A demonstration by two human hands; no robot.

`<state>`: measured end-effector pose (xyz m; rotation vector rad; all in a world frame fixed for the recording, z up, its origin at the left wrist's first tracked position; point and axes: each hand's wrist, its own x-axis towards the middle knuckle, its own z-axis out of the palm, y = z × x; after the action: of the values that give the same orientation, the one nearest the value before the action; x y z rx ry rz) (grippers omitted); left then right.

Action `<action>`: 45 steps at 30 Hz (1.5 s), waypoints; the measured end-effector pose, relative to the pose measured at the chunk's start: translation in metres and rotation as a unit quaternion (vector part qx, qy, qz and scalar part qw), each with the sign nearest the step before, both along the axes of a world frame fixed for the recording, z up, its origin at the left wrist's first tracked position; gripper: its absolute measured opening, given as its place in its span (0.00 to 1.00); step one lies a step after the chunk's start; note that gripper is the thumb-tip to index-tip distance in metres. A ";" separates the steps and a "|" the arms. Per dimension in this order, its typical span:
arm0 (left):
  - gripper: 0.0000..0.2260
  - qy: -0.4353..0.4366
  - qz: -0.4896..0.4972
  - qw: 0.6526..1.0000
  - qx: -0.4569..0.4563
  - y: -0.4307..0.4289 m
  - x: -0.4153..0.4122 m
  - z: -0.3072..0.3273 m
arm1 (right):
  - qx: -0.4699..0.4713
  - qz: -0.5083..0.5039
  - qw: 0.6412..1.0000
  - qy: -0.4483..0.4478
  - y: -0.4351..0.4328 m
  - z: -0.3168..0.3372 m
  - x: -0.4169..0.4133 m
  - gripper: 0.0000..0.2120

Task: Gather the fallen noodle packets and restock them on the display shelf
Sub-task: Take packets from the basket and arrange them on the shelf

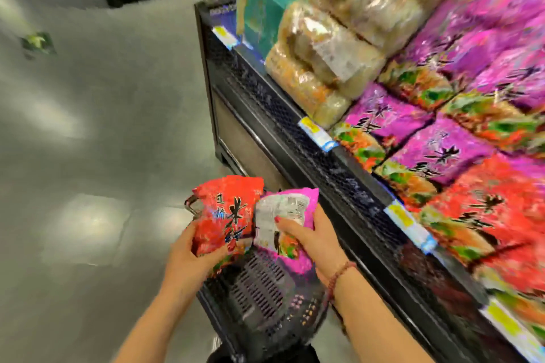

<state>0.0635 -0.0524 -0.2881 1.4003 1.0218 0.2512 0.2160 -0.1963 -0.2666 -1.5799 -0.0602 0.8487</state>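
Raised, left hand (188,255) grips red packet (227,206); right hand (315,242) seemingly clasps pink packet (290,206).

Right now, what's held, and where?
Left hand grips the red plastic noodle packet by its lower-left corner; right hand grips the pink plastic noodle packet by its right edge.

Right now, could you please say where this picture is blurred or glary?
Head view: shelf packets at right are smeared by motion blur; the held red packet and pink packet read sharper; soft glare patches lie on the floor.
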 end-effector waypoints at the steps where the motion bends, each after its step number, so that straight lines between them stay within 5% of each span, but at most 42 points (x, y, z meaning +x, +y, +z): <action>1: 0.33 -0.012 -0.009 1.000 -0.003 -0.001 0.002 0.013 | 0.011 0.027 1.000 -0.001 -0.001 0.019 0.000 0.23; 4: 0.33 -0.060 -0.038 0.997 -0.020 -0.001 0.008 0.039 | 0.030 0.138 0.990 0.018 -0.012 0.069 0.004 0.16; 7: 0.18 -0.093 -0.063 0.990 -0.081 -0.005 0.022 0.067 | 0.062 0.168 0.984 0.005 -0.022 0.105 0.009 0.17; 10: 0.13 -0.103 -0.107 0.984 -0.099 -0.003 0.035 0.081 | -0.052 0.159 0.970 -0.174 -0.023 0.126 0.015 0.21; 12: 0.23 -0.121 -0.133 0.977 -0.110 0.000 0.043 0.089 | -0.124 0.123 0.940 -0.293 -0.026 0.138 0.021 0.21; 16: 0.30 -0.152 -0.180 0.966 -0.110 -0.003 0.060 0.113 | -0.215 0.163 0.860 -0.432 -0.037 0.164 0.033 0.46; 19: 0.24 -0.169 -0.213 0.954 -0.130 -0.005 0.070 0.130 | -0.183 0.211 0.888 -0.366 -0.045 0.186 0.041 0.45; 24: 0.25 -0.219 -0.174 0.945 -0.172 -0.004 0.087 0.133 | -0.226 0.056 0.917 -0.324 -0.056 0.199 0.048 0.54; 28: 0.22 -0.281 -0.135 0.935 -0.171 -0.020 0.098 0.137 | -0.075 -0.070 0.994 -0.048 -0.053 0.193 0.032 0.45; 30: 0.19 -0.304 -0.118 0.931 -0.162 -0.030 0.103 0.137 | 0.006 -0.123 0.991 0.046 -0.047 0.184 0.023 0.29; 34: 0.17 -0.319 -0.090 0.936 -0.119 -0.043 0.108 0.132 | 0.051 -0.198 0.974 0.101 -0.038 0.174 0.014 0.40; 37: 0.21 -0.321 -0.085 0.940 -0.077 -0.048 0.109 0.131 | 0.115 -0.243 0.958 0.096 -0.034 0.173 0.011 0.33; 40: 0.20 -0.323 -0.103 0.940 -0.051 -0.047 0.110 0.130 | 0.162 -0.279 0.945 0.058 -0.031 0.170 0.011 0.57; 41: 0.19 -0.324 -0.107 0.939 -0.055 -0.045 0.110 0.131 | 0.178 -0.289 0.940 0.045 -0.032 0.171 0.012 0.53; 43: 0.16 -0.324 -0.110 0.938 -0.065 -0.041 0.111 0.130 | 0.191 -0.326 0.925 0.024 -0.040 0.168 0.018 0.31; 45: 0.13 -0.320 -0.108 0.939 -0.071 -0.036 0.112 0.131 | 0.203 -0.338 0.918 0.036 -0.050 0.165 0.024 0.24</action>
<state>0.1757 -0.0885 -0.1575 1.1667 0.3369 0.4272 0.2398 -0.2465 -0.1012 -1.0596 0.3301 0.3144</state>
